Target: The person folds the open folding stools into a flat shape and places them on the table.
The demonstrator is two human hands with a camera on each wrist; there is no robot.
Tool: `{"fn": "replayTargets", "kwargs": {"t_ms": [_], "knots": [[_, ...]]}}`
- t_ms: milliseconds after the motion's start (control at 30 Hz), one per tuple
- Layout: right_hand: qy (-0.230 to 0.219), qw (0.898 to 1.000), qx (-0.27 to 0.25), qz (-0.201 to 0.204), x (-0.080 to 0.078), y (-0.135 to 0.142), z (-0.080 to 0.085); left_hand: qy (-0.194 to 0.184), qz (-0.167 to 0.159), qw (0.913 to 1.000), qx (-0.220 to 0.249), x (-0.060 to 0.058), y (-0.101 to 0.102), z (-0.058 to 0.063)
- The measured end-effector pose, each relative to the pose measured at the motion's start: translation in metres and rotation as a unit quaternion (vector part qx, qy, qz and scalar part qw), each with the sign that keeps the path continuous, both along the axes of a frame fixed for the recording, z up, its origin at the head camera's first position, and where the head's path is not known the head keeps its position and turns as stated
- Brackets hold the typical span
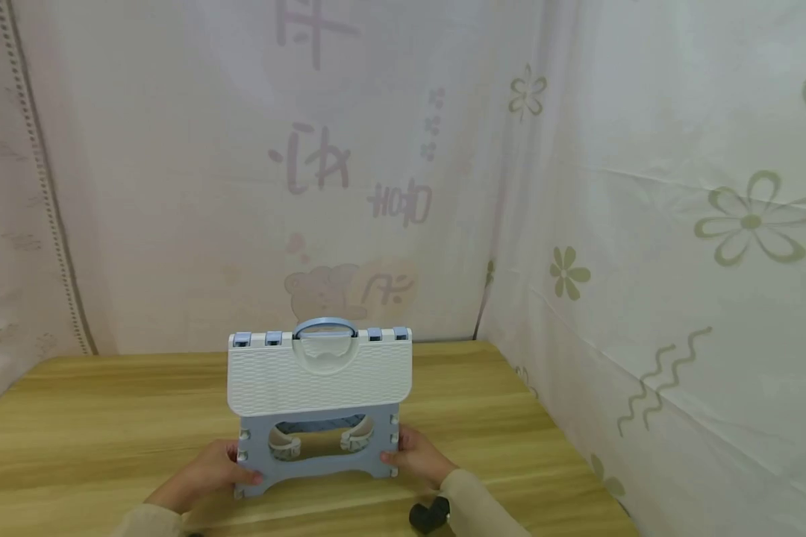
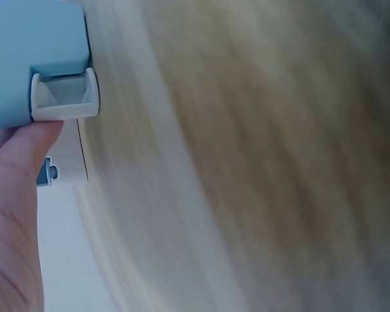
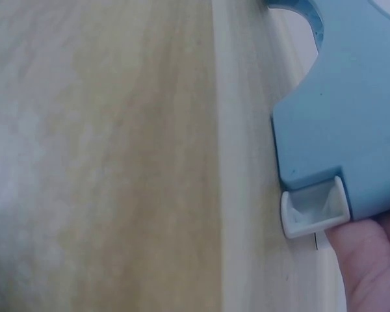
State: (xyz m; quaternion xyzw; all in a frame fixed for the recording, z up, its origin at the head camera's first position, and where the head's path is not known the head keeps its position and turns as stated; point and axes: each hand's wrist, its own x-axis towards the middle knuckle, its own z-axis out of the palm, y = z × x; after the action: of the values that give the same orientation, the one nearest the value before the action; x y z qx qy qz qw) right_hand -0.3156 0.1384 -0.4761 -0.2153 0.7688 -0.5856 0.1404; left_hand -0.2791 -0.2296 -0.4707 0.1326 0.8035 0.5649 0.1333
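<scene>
A plastic folding stool (image 1: 319, 384) with a white woven-pattern top and blue leg panel (image 1: 312, 468) is held before me above the wooden table. Its white top faces me, with a blue carry handle (image 1: 325, 323) along the upper edge. My left hand (image 1: 215, 471) grips the lower left side, thumb over the front of the blue panel. On the opposite side my right hand (image 1: 422, 456) grips it the same way. Both wrist views show a white hinge clip at the panel's corner beside the fingers, one clip (image 2: 66, 96) on the left and another (image 3: 315, 209) on the right.
The wood-grain table (image 1: 107, 418) extends to both sides of the stool. A printed curtain (image 1: 195, 186) hangs behind it, and a flowered curtain (image 1: 672, 298) runs along the right edge. A black device (image 1: 430, 514) sits at my right wrist.
</scene>
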Motion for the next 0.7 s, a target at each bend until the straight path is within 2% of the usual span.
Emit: {"fn": "replayTargets", "kwargs": {"t_ms": [233,700], "knots": [[0.007,1.0,0.002,-0.002,-0.0003,0.0003,0.0019,-0.01,-0.003,0.9999,0.013,0.0023,0.0006,0.0017],[-0.004,1.0,-0.006,0.007,-0.0035,-0.0002,-0.0006,-0.011,0.003,0.9999,0.005,0.0002,0.0022,0.0049]]}}
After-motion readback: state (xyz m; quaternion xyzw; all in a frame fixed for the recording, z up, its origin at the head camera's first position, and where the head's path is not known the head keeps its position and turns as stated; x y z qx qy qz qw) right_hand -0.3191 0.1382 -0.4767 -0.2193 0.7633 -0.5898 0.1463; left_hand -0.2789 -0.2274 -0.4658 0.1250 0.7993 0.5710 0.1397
